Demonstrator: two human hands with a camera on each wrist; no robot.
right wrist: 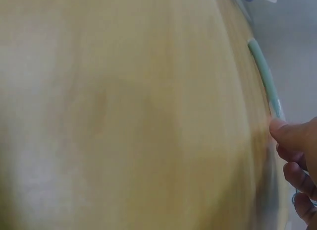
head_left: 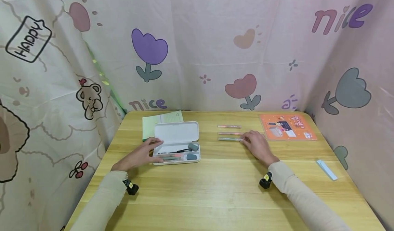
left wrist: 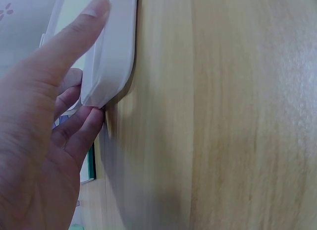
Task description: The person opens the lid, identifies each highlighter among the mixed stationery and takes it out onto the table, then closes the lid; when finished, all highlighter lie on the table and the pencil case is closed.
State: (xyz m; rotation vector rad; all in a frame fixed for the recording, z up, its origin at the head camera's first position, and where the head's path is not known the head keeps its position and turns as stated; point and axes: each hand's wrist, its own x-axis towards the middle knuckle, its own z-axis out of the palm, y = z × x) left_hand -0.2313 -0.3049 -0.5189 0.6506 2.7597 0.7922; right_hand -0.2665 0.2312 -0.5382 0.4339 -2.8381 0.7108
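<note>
Gripping of the white pencil case (head_left: pixel 176 132) at its left end is done by the left hand (head_left: pixel 138 154); the thumb is laid along the case wall, with fingertips bent round its corner. Behind, a green notepad (head_left: pixel 148 125) is partly covered by the raised lid. Inside the case, a black pen (head_left: pixel 184 151) is seen lengthwise; two grey-blue blocks (head_left: pixel 192 157) are set at the right end. Open room is found between the case and three parallel pens. The two rear pens (head_left: pixel 229 133) are laid near the back edge of the table (head_left: pixel 197 196). The front green pen (head_left: pixel 229 139) is pinched at its right end by the right hand (head_left: pixel 257 145), its length extended leftward from the grip; contact with the tabletop cannot be determined. An orange booklet (head_left: pixel 290 132) is placed near the back right corner, and a pale blue strip (head_left: pixel 327 170) near the right edge. The widest room is observed between the forearms.
</note>
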